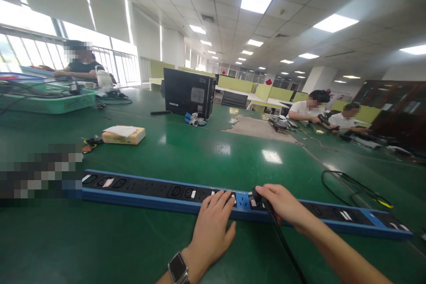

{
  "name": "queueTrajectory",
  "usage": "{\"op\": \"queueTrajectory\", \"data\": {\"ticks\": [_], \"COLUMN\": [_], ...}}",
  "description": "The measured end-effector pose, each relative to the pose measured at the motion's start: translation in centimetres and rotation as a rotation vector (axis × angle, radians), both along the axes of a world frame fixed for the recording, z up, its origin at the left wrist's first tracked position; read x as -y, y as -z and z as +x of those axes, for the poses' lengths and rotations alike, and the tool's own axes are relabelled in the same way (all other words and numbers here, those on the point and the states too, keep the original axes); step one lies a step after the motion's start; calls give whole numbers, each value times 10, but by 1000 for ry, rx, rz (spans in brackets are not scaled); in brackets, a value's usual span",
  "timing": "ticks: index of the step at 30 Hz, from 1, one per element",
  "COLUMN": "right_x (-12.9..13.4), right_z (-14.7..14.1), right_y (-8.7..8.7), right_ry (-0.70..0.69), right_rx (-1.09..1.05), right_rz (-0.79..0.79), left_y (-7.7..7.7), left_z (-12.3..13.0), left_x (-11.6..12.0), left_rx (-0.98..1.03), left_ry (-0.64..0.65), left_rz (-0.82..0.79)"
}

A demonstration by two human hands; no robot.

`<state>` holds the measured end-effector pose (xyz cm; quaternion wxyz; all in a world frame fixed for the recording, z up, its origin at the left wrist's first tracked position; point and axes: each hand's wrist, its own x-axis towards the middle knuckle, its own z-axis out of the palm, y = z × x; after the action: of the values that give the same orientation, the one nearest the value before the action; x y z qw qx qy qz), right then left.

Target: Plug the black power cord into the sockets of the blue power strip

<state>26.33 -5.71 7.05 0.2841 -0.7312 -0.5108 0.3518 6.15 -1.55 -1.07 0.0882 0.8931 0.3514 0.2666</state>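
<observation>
A long blue and black power strip (143, 191) with rows of sockets lies across the green table in front of me. My left hand (214, 219), with a watch on its wrist, rests on the strip near the middle, fingers stretched over the sockets. Just right of a blue socket section, my right hand (279, 202) is closed around a black power plug (256, 195) at the strip. Whether its pins sit in a socket is hidden. From the plug a black cable (284, 244) runs down toward the bottom edge.
Beyond the strip stand a black computer case (186, 91), work gloves (195, 119) and a tissue pack (124, 134). A green basket (63, 104) of cables is at left, a loose black cable (349, 186) at right. Several people sit around the table.
</observation>
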Motion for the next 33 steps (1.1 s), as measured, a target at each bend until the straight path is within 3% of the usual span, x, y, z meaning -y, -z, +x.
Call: {"op": "queueTrajectory", "data": {"ticks": [5, 16, 24, 33], "right_x": [-20, -34, -50, -47], "right_z": [-6, -7, -21, -35], "right_y": [19, 20, 7, 5], "right_ry": [-30, -25, -52, -116], "right_rx": [117, 270, 627, 800], "right_rz": [-65, -136, -122, -169], "left_y": [5, 4, 5, 4], "left_z": [1, 1, 1, 1], "left_x": [-1, 1, 2, 2], "left_rx": [52, 52, 55, 39], "left_ry": [7, 1, -2, 2], "left_rz": [-16, -32, -31, -29]}}
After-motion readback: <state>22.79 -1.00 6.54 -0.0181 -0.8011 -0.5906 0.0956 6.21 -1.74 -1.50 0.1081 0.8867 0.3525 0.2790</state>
